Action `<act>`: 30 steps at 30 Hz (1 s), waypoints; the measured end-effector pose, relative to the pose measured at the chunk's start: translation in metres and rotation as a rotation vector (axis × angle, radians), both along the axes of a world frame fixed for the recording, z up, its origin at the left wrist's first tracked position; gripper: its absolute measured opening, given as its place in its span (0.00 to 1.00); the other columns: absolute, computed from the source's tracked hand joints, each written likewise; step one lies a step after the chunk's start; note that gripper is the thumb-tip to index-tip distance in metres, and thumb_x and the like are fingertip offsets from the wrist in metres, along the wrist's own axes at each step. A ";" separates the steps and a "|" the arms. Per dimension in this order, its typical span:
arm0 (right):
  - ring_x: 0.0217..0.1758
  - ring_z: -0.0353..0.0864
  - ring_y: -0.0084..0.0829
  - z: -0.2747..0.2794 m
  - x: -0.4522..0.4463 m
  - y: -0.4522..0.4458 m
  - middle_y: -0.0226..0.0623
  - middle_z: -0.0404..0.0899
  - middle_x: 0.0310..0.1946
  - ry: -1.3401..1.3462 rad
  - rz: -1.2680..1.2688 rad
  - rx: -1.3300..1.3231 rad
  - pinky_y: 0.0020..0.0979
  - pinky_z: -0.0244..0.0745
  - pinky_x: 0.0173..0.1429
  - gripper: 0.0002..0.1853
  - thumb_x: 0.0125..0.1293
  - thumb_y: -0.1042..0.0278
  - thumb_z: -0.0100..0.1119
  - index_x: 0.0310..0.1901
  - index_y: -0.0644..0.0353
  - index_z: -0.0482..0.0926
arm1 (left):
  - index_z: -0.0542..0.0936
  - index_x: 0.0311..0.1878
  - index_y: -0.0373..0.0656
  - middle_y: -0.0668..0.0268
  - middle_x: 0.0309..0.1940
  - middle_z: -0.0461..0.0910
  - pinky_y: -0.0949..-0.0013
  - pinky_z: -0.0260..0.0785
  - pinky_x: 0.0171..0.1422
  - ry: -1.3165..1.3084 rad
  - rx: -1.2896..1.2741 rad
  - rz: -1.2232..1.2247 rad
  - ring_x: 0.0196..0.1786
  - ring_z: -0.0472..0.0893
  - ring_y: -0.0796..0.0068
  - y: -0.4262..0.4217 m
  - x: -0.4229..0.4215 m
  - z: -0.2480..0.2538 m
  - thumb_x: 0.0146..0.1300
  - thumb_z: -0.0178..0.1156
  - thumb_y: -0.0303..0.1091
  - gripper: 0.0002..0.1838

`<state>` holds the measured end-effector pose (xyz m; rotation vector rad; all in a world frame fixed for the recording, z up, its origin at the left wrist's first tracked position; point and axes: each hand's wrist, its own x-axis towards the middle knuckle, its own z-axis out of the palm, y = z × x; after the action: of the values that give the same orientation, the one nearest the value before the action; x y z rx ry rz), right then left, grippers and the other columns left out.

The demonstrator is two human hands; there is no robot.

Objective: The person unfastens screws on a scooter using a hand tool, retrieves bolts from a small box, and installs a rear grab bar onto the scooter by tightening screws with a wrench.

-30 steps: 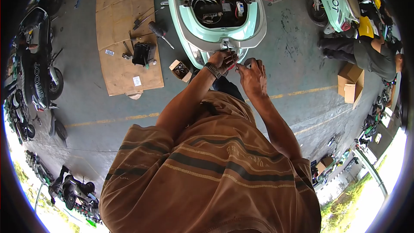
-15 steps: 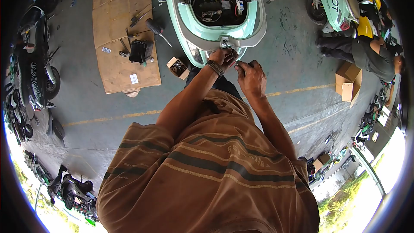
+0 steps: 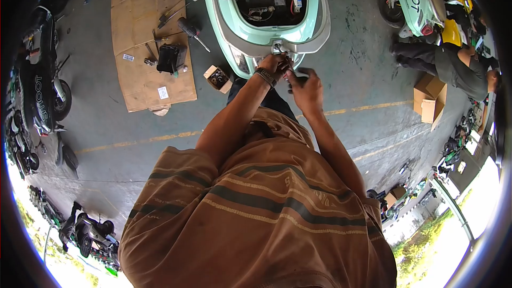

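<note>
A mint-green scooter stands in front of me, its storage bay uncovered and showing cables and a small white part. At its rear edge, below a small metal latch, my left hand has its fingers closed round something too small to make out. Close on its right, my right hand has curled fingers around a dark tool, perhaps a screwdriver handle, mostly hidden by the fingers. The tool's thin end points toward my left fingertips.
Cardboard on the floor at left holds a black box, a screwdriver and other tools. Beside it sits a small parts box. At right are a co-worker, an open carton and another scooter.
The view has shifted slightly, so the cardboard appears farther left. My right hand has turned and its fingers have shifted around the tool. My left hand stays at the scooter's rear edge.
</note>
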<state>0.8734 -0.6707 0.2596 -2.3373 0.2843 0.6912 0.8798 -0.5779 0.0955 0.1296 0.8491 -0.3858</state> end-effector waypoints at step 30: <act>0.33 0.82 0.38 -0.022 0.006 -0.013 0.51 0.80 0.33 0.284 0.192 -0.144 0.33 0.76 0.33 0.28 0.73 0.46 0.43 0.41 0.72 0.73 | 0.76 0.40 0.40 0.65 0.33 0.79 0.71 0.74 0.40 0.001 -0.005 0.056 0.36 0.80 0.72 -0.007 -0.003 -0.003 0.65 0.55 0.28 0.04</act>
<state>0.8795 -0.6833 0.2371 -2.4213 0.2433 1.1348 0.8767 -0.5851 0.0921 0.1004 0.8510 -0.3352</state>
